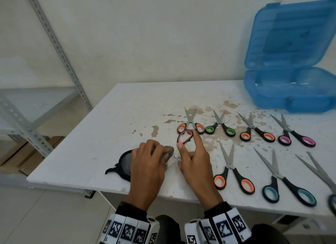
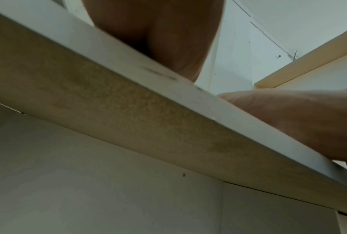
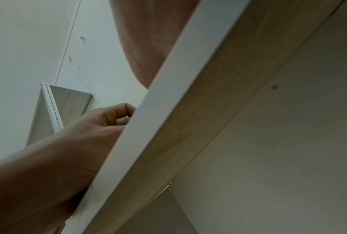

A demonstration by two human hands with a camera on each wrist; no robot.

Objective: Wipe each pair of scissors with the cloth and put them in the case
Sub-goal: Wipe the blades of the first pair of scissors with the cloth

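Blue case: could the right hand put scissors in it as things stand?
Probably yes: the blue case stands open at the table's far right, nothing above its tray. The right hand, holding the pink-handled scissors, must cross the scissors laid between.

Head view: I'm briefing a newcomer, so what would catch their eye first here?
Probably the open blue case at the table's far right corner, then the rows of scissors with coloured handles lying before it, such as the green-handled pair. At the near edge, the right hand holds a pink-handled pair while the left hand presses a grey cloth against its blades.
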